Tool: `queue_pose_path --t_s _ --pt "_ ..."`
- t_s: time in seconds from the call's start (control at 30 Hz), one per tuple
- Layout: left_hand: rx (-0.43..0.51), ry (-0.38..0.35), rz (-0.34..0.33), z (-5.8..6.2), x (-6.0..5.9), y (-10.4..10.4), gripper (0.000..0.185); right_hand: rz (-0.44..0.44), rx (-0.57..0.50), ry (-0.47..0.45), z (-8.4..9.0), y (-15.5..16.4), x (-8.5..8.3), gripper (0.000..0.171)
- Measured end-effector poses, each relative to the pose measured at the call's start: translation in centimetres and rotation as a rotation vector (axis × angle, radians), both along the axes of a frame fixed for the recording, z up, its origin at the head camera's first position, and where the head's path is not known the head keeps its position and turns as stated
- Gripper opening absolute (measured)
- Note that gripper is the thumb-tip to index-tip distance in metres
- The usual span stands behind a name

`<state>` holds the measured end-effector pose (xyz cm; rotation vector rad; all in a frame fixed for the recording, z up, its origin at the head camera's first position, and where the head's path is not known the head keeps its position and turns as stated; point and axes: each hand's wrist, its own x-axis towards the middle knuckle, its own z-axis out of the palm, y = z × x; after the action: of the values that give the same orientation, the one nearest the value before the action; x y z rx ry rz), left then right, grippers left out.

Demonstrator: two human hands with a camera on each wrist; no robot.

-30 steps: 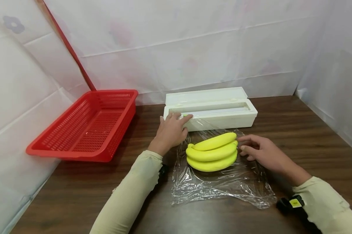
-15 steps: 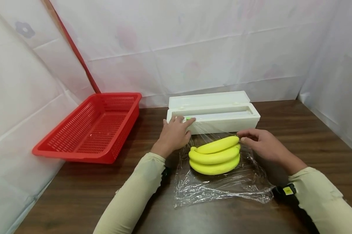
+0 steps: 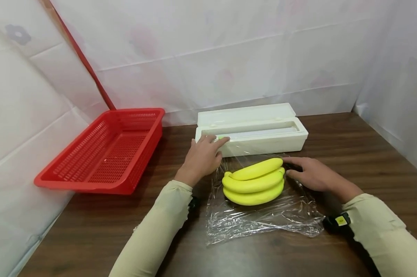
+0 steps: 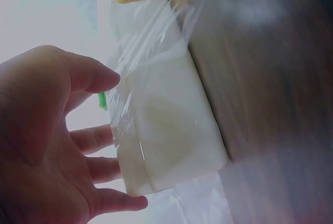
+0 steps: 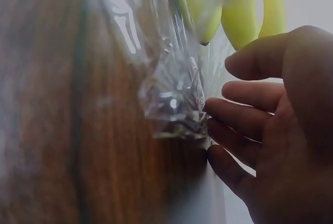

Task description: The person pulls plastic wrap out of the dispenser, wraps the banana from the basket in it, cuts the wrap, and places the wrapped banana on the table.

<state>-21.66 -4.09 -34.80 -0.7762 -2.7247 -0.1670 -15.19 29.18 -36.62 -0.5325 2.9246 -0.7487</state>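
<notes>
A bunch of yellow bananas (image 3: 253, 182) lies on a sheet of clear cling film (image 3: 263, 219) pulled out of a white dispenser box (image 3: 263, 134) with its lid up. My left hand (image 3: 208, 148) rests with straight fingers on the box's left end, its forefinger by a green slider (image 3: 223, 137). In the left wrist view, the left hand (image 4: 99, 140) is spread beside the box (image 4: 166, 130). My right hand (image 3: 303, 171) lies flat on the film just right of the banana tips. In the right wrist view, its fingers (image 5: 234, 114) touch crumpled film (image 5: 171, 99) below the bananas (image 5: 239, 15).
A red slotted plastic basket (image 3: 104, 150) stands at the left with one end propped against the white sheeted wall. White sheeting closes off the back and right side. Dark wood table (image 3: 350, 138) shows right of the box and in front of the film.
My right hand has dropped from the banana tips onto the film beside them. The left hand stays on the box's left end.
</notes>
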Motion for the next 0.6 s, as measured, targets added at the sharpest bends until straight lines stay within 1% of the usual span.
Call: queue_pose_path --t_s 0.2,0.33,0.6 --pt "0.008 0.003 -0.010 0.05 -0.21 -0.09 0.049 0.002 0.015 -0.012 0.00 0.27 0.35 0.053" --pt "0.012 -0.002 -0.016 0.12 -0.27 -0.31 0.049 0.007 0.012 -0.018 -0.10 0.41 0.27 0.053" --pt "0.023 -0.034 -0.005 -0.15 -0.33 -0.70 0.048 0.026 0.001 -0.011 -0.63 0.53 0.05 0.052"
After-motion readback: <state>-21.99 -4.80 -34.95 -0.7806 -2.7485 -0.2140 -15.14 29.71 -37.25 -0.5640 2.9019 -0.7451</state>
